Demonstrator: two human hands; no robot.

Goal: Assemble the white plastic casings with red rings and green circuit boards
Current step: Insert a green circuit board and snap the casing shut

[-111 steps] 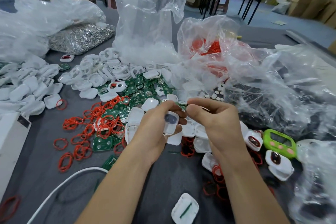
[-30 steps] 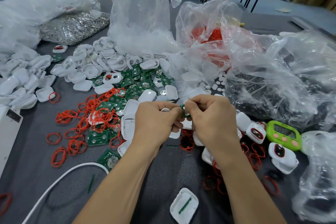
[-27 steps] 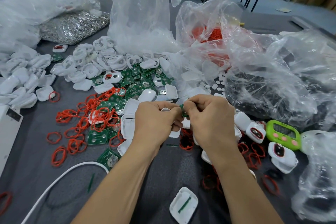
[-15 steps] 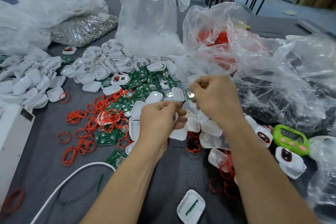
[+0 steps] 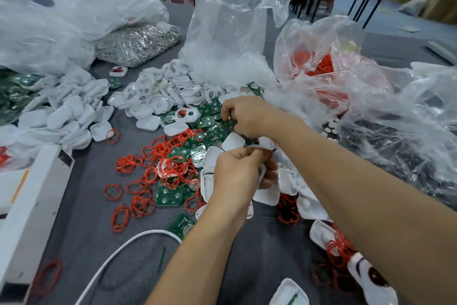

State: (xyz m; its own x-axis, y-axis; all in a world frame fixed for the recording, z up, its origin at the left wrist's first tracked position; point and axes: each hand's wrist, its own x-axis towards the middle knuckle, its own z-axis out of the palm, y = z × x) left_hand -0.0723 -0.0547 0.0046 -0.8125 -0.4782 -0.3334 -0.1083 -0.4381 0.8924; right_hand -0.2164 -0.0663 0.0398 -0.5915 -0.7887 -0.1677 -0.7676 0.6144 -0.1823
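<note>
A person's left hand point(image 5: 237, 178) curls its fingers round a white casing point(image 5: 261, 173), holding it close above the work, apparently ready for filling. The right hand point(image 5: 249, 116) reaches beyond it into the heap of green circuit boards point(image 5: 212, 126), fingers bent down among them; whether one is pinched cannot be told. Red rings point(image 5: 173, 168) lie scattered just beside, within easy reach on the grey table point(image 5: 81, 205).

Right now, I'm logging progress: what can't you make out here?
- Head view: left hand covers its white casing; contents unseen.
- Head view: right hand hides whatever it picks from the green circuit boards.
- Head view: bottom casing cut off by the frame edge.
</note>
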